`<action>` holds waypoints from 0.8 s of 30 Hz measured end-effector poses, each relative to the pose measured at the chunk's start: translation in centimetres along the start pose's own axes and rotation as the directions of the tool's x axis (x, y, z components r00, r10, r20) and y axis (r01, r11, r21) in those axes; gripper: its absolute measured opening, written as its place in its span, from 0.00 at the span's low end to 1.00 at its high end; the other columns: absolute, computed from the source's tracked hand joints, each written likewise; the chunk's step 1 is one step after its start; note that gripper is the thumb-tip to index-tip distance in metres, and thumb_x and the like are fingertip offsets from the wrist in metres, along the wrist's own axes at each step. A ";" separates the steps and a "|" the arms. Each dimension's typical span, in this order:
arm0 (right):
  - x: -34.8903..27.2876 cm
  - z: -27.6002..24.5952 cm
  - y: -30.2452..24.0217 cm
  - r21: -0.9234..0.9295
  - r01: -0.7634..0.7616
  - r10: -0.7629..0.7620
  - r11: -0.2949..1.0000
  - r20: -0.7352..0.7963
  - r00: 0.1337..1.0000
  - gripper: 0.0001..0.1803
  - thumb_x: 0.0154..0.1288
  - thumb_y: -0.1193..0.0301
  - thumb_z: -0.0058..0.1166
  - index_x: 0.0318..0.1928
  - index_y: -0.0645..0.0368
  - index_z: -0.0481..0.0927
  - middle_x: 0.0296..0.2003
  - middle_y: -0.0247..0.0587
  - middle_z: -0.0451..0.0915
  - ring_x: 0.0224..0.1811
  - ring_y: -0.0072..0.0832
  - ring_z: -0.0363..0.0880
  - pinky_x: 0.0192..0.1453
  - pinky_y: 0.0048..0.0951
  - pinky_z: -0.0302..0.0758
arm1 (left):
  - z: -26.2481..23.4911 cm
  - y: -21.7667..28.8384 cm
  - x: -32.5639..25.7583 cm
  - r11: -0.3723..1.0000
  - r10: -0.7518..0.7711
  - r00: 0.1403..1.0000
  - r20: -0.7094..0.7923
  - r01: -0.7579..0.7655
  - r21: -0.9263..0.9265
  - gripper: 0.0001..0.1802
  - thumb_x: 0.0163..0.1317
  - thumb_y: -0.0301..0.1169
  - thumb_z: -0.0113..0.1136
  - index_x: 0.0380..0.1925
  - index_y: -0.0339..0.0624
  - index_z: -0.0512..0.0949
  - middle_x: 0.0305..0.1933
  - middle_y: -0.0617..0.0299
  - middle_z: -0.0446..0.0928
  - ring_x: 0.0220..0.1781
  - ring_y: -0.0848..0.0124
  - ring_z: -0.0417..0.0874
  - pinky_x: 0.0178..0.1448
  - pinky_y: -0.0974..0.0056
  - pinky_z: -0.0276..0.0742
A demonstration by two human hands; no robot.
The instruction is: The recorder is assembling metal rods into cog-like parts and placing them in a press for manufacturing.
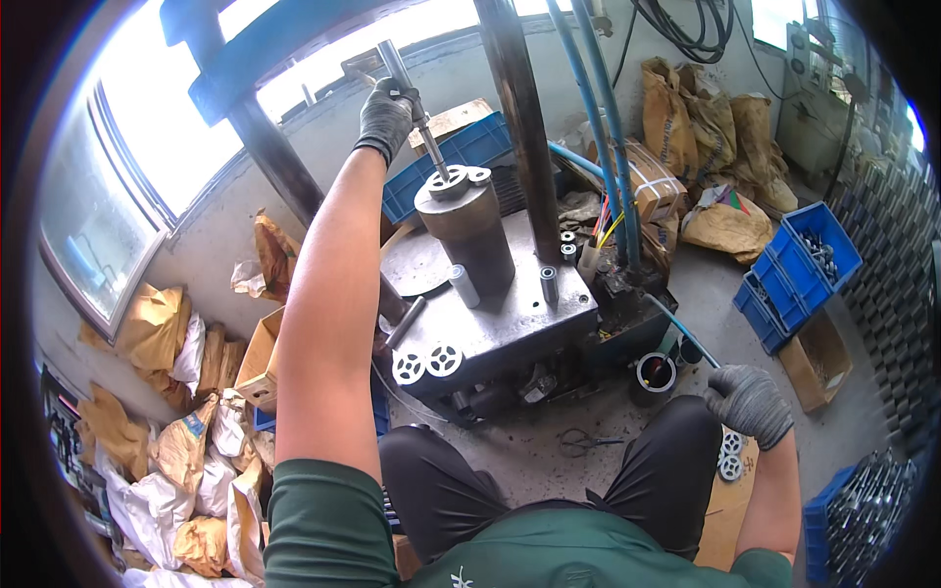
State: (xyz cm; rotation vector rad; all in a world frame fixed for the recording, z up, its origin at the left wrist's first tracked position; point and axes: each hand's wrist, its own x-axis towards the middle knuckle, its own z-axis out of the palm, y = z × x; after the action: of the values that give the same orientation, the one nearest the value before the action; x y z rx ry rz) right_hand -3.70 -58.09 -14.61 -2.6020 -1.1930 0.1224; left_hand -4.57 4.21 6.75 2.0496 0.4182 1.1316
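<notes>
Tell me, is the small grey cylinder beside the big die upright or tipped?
Tipped: the small grey cylinder leans against the big die.

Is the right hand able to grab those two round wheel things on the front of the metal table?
Probably yes. The right hand rests low by the person's knee, and nothing blocks the open space between it and the two round parts on the table's front edge.

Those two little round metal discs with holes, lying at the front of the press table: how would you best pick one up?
Take a perforated disc by its outer rim, pinching from above with thumb and finger, probably coming from the table's front edge. It lies flat beside its twin, so only the rim and top face offer themselves, and the near side looks free of the upright pins.
</notes>
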 end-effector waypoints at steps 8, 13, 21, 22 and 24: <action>0.0 0.0 0.2 0.021 0.009 -0.009 1.000 -0.024 1.000 0.12 0.59 0.63 0.63 0.33 0.60 0.85 0.30 0.57 0.82 0.35 0.55 0.84 0.43 0.50 0.80 | -0.1 -0.3 0.2 0.995 0.048 0.998 -0.033 -0.045 0.086 0.11 0.71 0.31 0.65 0.50 0.41 0.78 0.34 0.55 0.85 0.33 0.67 0.89 0.37 0.62 0.88; 0.0 0.0 0.3 0.028 0.015 -0.014 1.000 -0.033 0.999 0.13 0.59 0.61 0.63 0.32 0.60 0.85 0.29 0.57 0.82 0.35 0.55 0.84 0.43 0.50 0.80 | 0.1 0.0 -0.2 0.996 0.003 1.000 -0.026 -0.001 0.089 0.11 0.73 0.32 0.64 0.51 0.45 0.78 0.37 0.57 0.86 0.34 0.68 0.89 0.36 0.61 0.88; 0.0 -0.1 -0.1 0.050 0.003 -0.001 0.999 -0.030 1.000 0.14 0.60 0.61 0.64 0.32 0.60 0.85 0.30 0.57 0.82 0.35 0.55 0.83 0.43 0.50 0.80 | -0.1 -0.6 0.3 0.995 0.000 0.998 -0.060 0.005 0.097 0.13 0.71 0.35 0.66 0.52 0.46 0.80 0.35 0.55 0.87 0.32 0.68 0.89 0.37 0.62 0.86; -0.1 -0.2 -0.1 0.057 0.003 -0.001 0.998 -0.034 0.999 0.14 0.60 0.61 0.64 0.32 0.61 0.85 0.30 0.57 0.82 0.35 0.55 0.83 0.43 0.51 0.79 | 0.0 -0.5 0.2 0.994 0.005 0.999 -0.052 0.000 0.108 0.13 0.71 0.35 0.66 0.51 0.46 0.80 0.34 0.55 0.87 0.32 0.67 0.89 0.37 0.62 0.86; -0.1 -0.1 0.0 0.054 0.005 -0.003 0.999 -0.035 0.999 0.14 0.60 0.61 0.64 0.31 0.61 0.84 0.30 0.57 0.82 0.35 0.55 0.83 0.42 0.51 0.79 | 0.1 -0.4 0.0 0.993 0.010 0.999 -0.045 -0.004 0.120 0.13 0.70 0.36 0.67 0.51 0.46 0.80 0.34 0.55 0.87 0.32 0.67 0.89 0.37 0.62 0.86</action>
State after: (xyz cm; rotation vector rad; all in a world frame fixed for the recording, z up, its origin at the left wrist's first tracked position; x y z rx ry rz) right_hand -3.72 -58.20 -14.53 -2.5447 -1.1666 0.1069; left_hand -4.46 4.45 6.49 2.1329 0.5128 1.1848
